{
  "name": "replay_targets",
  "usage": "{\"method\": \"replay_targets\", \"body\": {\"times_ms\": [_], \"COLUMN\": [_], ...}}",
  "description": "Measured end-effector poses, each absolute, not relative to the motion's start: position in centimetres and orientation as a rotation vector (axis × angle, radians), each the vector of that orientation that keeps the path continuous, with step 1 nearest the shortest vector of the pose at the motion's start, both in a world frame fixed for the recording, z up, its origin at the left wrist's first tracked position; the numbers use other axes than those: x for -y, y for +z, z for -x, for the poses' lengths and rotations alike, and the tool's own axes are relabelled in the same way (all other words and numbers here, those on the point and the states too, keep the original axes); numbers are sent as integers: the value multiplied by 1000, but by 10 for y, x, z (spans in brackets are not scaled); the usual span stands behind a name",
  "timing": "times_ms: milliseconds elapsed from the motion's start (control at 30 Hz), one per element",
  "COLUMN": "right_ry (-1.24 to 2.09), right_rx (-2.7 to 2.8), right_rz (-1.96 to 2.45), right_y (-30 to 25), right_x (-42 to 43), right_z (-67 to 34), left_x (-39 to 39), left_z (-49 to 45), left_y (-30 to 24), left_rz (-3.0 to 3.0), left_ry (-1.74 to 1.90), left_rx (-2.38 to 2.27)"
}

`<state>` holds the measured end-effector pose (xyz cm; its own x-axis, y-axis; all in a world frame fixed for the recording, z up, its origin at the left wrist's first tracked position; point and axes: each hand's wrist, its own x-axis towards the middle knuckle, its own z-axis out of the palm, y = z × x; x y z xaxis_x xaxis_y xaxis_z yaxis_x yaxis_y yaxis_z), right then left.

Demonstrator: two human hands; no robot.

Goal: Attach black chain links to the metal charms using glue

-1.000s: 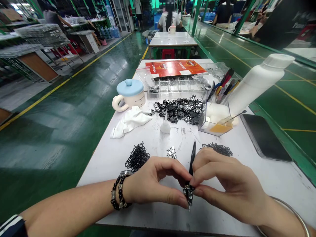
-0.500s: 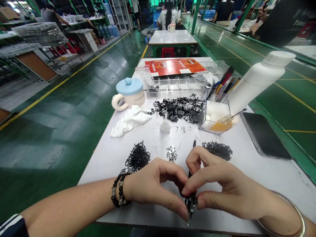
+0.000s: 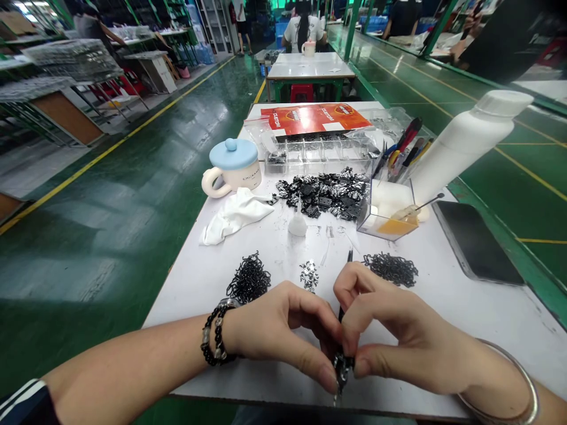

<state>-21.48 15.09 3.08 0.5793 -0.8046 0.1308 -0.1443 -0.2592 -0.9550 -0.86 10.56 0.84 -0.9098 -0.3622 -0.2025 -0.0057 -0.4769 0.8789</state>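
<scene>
Both hands meet at the near edge of the white table [image 3: 443, 307]. My left hand [image 3: 283, 330] pinches a small black and silver metal part [image 3: 342, 369] between thumb and fingers. My right hand [image 3: 398, 336] pinches the same part from the other side and also grips thin black tweezers [image 3: 348, 265], whose tip sticks up past the fingers. Just beyond the hands lie a pile of black wire hooks [image 3: 248, 282], a small cluster of silver pieces [image 3: 309, 274] and a second black pile [image 3: 392, 268].
Farther back sit a heap of black metal parts [image 3: 325, 195], a clear compartment box [image 3: 319, 150], a blue-lidded mug [image 3: 233, 168], a white cloth [image 3: 234, 215], a clear tool holder [image 3: 387, 209], a white bottle [image 3: 465, 141] and a dark phone [image 3: 476, 242]. People work at far tables.
Both hands have drawn slightly nearer and lower with the part between them; the tweezers now stick out less above the right fingers.
</scene>
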Motion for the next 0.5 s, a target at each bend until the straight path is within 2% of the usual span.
{"method": "replay_targets", "body": {"times_ms": [500], "right_ry": [-751], "right_rx": [-756], "right_rz": [1732], "right_y": [30], "right_x": [-149], "right_z": [214], "left_x": [-106], "left_z": [9], "left_y": [8], "left_rz": [-553], "left_ry": [-2520], "left_rx": [1432]}}
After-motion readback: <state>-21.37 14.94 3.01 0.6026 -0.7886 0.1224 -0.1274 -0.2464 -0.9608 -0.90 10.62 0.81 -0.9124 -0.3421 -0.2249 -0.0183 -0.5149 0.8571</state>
